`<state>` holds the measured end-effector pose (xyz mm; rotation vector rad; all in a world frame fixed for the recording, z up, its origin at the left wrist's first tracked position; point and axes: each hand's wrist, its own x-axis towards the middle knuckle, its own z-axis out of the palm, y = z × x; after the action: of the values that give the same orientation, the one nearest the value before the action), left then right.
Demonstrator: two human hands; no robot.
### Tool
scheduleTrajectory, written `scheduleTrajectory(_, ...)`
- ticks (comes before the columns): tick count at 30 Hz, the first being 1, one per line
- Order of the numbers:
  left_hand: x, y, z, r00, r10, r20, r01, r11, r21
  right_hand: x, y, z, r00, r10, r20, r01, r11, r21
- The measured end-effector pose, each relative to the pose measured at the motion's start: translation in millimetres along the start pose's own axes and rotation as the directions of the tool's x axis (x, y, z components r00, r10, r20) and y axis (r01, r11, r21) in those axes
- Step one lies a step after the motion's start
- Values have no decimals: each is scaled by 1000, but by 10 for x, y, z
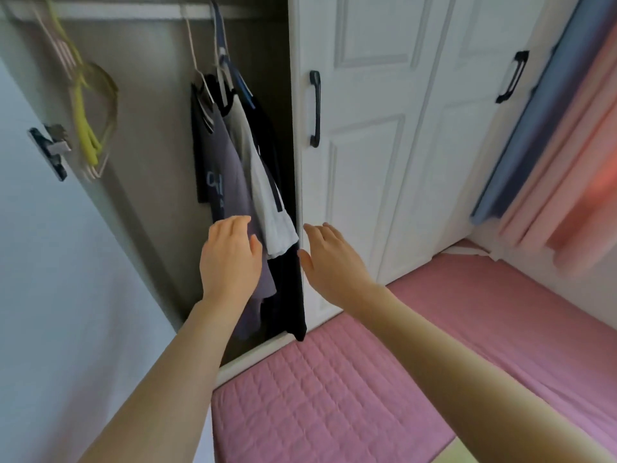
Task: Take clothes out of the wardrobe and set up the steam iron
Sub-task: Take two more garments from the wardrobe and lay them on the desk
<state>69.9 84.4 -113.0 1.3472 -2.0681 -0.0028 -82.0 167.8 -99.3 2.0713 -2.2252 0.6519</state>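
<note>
In the head view we are at the first step, taking clothes out of the wardrobe [150,128]. The clothes [260,182] hang on hangers [221,60] from the rail [133,13], at the right of the open part, beside the shut door [360,162]. No steam iron shows. We judge the next move calls for lifting a hanger off the rail, not pulling the hem.

Both arms stretch forward. Our left hand [230,259] is before the grey shirt [227,182], fingers relaxed and a little apart, holding nothing; whether it touches the cloth we cannot tell. Our right hand [329,259] is just right of the clothes, fingers spread, empty.
</note>
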Motion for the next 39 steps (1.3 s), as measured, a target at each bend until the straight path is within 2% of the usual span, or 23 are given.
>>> scheduleTrajectory(8,938,-30,34,994,60,-91,-53,996,78,1107,-42,-250,994,-106,-25,105,994,-21)
scheduleTrajectory(12,1405,-62,71,988,75,-135,-64,994,87,1629,-123,-308,983,-150,-102,153,988,26)
scheduleTrajectory(19,2062,-216,136,991,-48,-124,43,998,-40,2414,-206,-290,945,-244,-217,243,969,-29)
scheduleTrajectory(22,2288,-256,135,991,-70,-111,62,995,-74,2696,-204,-238,951,-211,-227,211,977,-27)
scheduleTrajectory(27,2527,-267,93,976,-196,-96,169,957,-238,3030,-209,-178,971,-135,-195,130,991,-38)
scheduleTrajectory(31,2745,-317,76,943,-329,-42,287,873,-395,3241,-274,-139,988,-61,-141,60,998,-9)
scheduleTrajectory(34,2921,-377,109,903,-430,19,373,758,-535,3361,-335,-124,993,2,-117,7,997,77)
scheduleTrajectory(37,3047,-451,131,863,-500,69,421,637,-646,3398,-372,-70,983,85,-166,-53,981,186)
scheduleTrajectory(39,3094,-505,138,838,-533,115,435,527,-730,3398,-375,-63,978,110,-178,-78,980,181)
